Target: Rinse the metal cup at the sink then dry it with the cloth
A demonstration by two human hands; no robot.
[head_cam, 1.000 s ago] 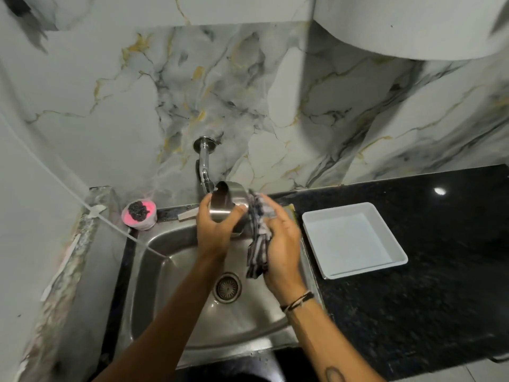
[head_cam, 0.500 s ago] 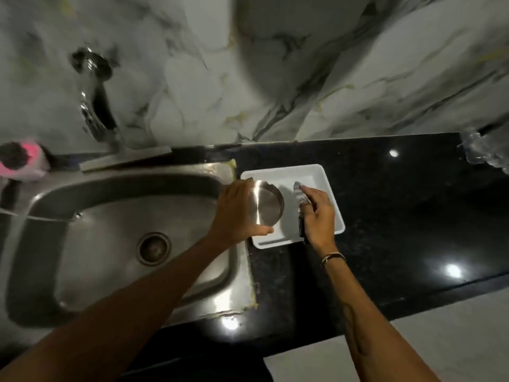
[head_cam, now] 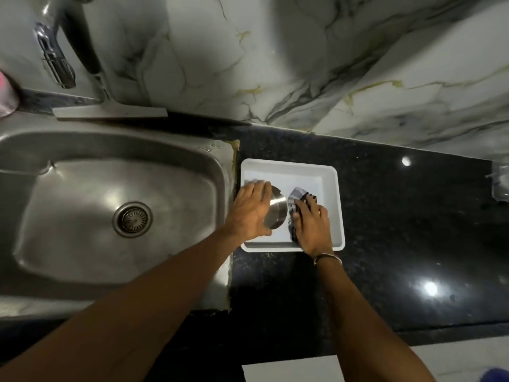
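The metal cup [head_cam: 276, 211] is upside down in the white tray [head_cam: 332, 188] on the black counter, its shiny base facing up. My left hand [head_cam: 252, 213] wraps around its left side and grips it. To its right the checked cloth [head_cam: 297, 196] lies bunched in the tray, with my right hand [head_cam: 311, 224] pressed on top of it, fingers closed over the fabric. Cup and cloth sit side by side, nearly touching.
The steel sink [head_cam: 115, 216] with its drain [head_cam: 132, 219] fills the left. The tap [head_cam: 55, 59] hangs from the marble wall above it. A pink object [head_cam: 7, 95] sits at the far left edge. Black counter [head_cam: 399, 216] stretches to the right.
Both hands left the sink and carried the cup and cloth right into the white tray. The cup is now lower in the tray, and my right hand lies flatter on the cloth.
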